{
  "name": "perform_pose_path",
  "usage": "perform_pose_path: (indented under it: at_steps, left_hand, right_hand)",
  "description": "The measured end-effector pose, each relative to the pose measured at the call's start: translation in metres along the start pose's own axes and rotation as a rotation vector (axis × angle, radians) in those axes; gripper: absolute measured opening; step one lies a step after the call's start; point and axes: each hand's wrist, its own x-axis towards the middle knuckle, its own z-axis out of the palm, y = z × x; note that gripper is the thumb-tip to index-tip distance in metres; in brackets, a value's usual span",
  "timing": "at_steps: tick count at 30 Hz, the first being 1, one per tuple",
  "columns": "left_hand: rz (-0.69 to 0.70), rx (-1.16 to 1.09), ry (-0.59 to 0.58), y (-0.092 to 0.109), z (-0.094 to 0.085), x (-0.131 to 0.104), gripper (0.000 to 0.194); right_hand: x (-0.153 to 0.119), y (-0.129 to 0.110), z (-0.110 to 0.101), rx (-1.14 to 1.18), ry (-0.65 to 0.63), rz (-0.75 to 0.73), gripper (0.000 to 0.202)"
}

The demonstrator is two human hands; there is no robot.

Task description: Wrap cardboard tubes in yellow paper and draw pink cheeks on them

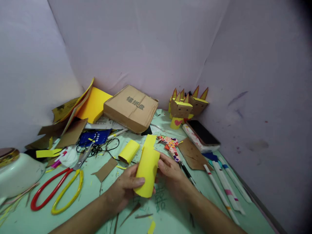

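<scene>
A yellow paper-covered tube (147,170) is held tilted above the table, a flat yellow tab (149,141) sticking up at its far end. My left hand (129,187) closes around its lower left side, thumb pressed on the front. From the right, my right hand (172,172) grips the tube's edge near the top; some of its fingers are hidden behind the tube. Just beyond my left hand lies a shorter yellow tube (129,151) on its side. A small cardboard scrap (105,169) is left of it.
Red-and-yellow-handled scissors (77,169) lie left. A cardboard box (131,109) and yellow paper (95,104) stand at the back. Cardboard figures with spikes (181,109) are back right, near a phone (203,132). Markers (226,185) lie right; a white pot-like vessel (21,174) is far left.
</scene>
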Motion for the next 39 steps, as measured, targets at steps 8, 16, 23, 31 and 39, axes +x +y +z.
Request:
perform_pose_path:
  at_steps: [8,16,23,31,39]
  left_hand:
    - [-0.04,-0.276,-0.172,-0.006,0.004,0.0,0.035]
    - [-0.029,-0.032,-0.019,-0.006,0.006,-0.001,0.046]
    - [0.217,0.793,0.288,-0.002,0.018,-0.007,0.062]
    - [0.22,1.014,0.35,-0.003,0.021,-0.01,0.035]
    - [0.224,0.678,0.105,-0.002,0.013,-0.006,0.05]
  right_hand:
    - [-0.003,0.002,0.001,0.287,-0.239,0.211,0.068]
    - [-0.003,0.006,0.002,0.27,-0.13,0.063,0.044]
    - [0.002,0.011,0.005,0.292,-0.001,0.025,0.031]
    - [-0.003,0.024,0.003,0.205,-0.053,-0.028,0.033]
    - [-0.002,0.014,-0.003,0.084,-0.159,-0.035,0.047]
